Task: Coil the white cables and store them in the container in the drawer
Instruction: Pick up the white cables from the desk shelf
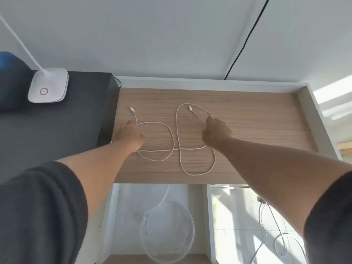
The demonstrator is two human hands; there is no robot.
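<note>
Both hands reach onto the desk to start gathering the white cables.

We see the cables sprawled in crossing loops mid-desk, still uncoiled. The clear container waits in the open drawer just below the desk's near edge. Our left hand touches one cable near its plug; our right hand curls over the other's loop, though we cannot tell either grip.
</note>
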